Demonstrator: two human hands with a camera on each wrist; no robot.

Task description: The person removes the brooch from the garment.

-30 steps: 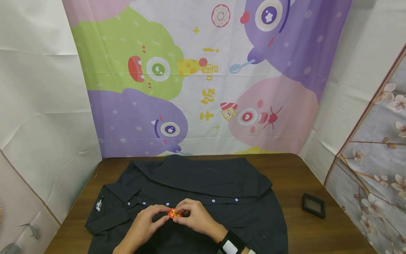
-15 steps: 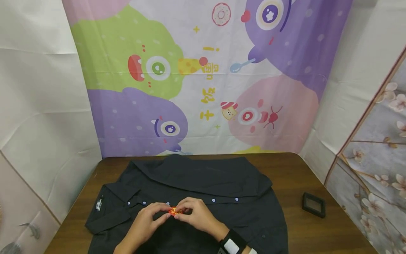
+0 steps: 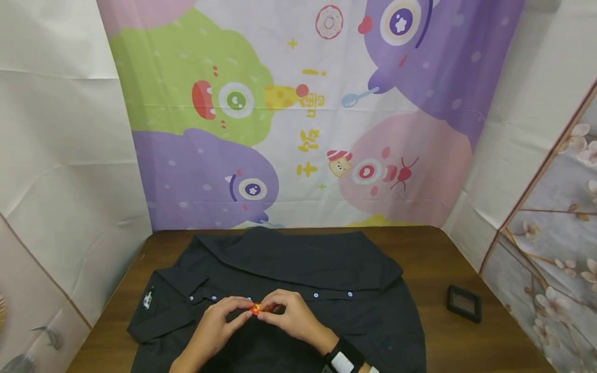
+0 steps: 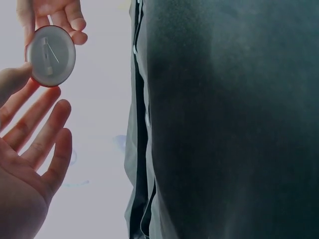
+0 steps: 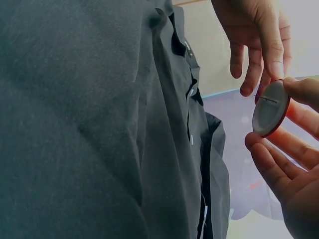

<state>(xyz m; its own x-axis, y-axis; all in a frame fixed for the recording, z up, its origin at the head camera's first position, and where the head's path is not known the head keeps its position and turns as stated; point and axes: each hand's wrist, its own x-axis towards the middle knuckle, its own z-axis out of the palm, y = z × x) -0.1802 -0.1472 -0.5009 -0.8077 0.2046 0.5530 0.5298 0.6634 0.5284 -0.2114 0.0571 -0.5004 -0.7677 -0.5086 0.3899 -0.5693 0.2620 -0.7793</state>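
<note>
A round pin-back badge (image 3: 256, 309) with a red and yellow front is held up between both hands, over the dark shirt (image 3: 298, 264). My left hand (image 3: 215, 325) pinches its left edge by thumb and fingertips, while my right hand (image 3: 293, 317) pinches the opposite edge. From the left wrist, the badge's pale back (image 4: 60, 62) shows, its pin needle standing at an angle out from the clasp bar. The right wrist view shows the same needle sticking out from the back. The shirt lies spread on the table, a row of small light buttons across it.
A small black frame (image 3: 464, 303) lies on the brown wooden table (image 3: 438, 259), right of the shirt. Behind the table hangs a cartoon-printed cloth (image 3: 298, 207). A folded sleeve with a white patch (image 3: 147, 300) lies at the shirt's left.
The badge has tilted so less of its printed front shows in the head view. Both hands have kept their pinch and shifted only slightly; the head view has moved a little.
</note>
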